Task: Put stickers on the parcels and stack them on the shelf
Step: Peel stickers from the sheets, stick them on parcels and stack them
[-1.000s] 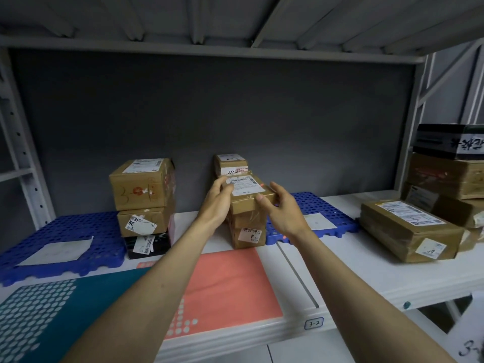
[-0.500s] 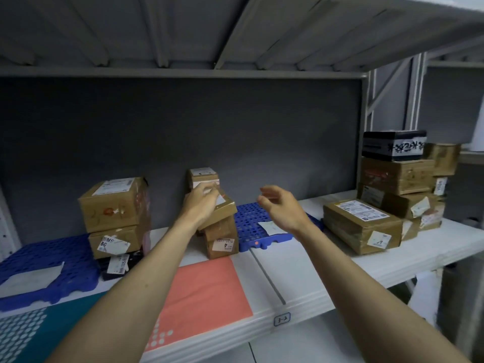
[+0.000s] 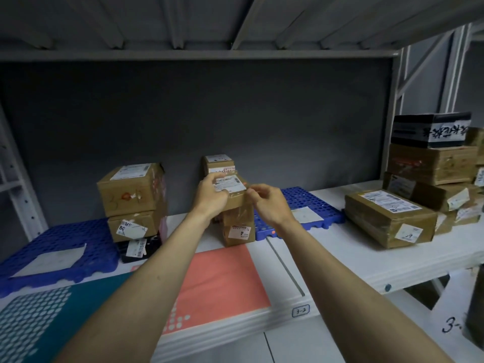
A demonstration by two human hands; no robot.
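Your left hand (image 3: 210, 193) is gripping the small brown parcel (image 3: 234, 195) at the centre of the frame, fingers curled over its top left edge beside the white shipping label (image 3: 230, 183). Your right hand (image 3: 269, 203) is pinching at the parcel's right edge, thumb and fingertips closed against the taped corner; whether they are holding a sticker there is too small to tell. The parcel is sitting tilted on top of a taller taped box (image 3: 238, 227) that is bearing a small sticker marked 4 (image 3: 242, 231) on its front. Just behind, another small box (image 3: 217, 163) is standing against the dark back wall.

To the left of centre, a stack of two brown cartons (image 3: 131, 200) is resting on a black package (image 3: 138, 247), each showing a white label. A blue perforated tray (image 3: 86, 239) is lying at the far left of the shelf (image 3: 392, 260) with a grey sheet (image 3: 52, 260) on it. A second blue tray (image 3: 301, 200) is lying just right of your hands, carrying a white slip.

At the right of the frame, a flat brown parcel (image 3: 387, 218) is lying near the shelf's front, and behind it a pile of cartons (image 3: 432, 179) is rising to a black box with white lettering (image 3: 432, 129). A teal and coral mat (image 3: 222, 279) is covering the shelf at the lower left, and a tag reading 3-2 (image 3: 300, 311) is sitting on the front lip.
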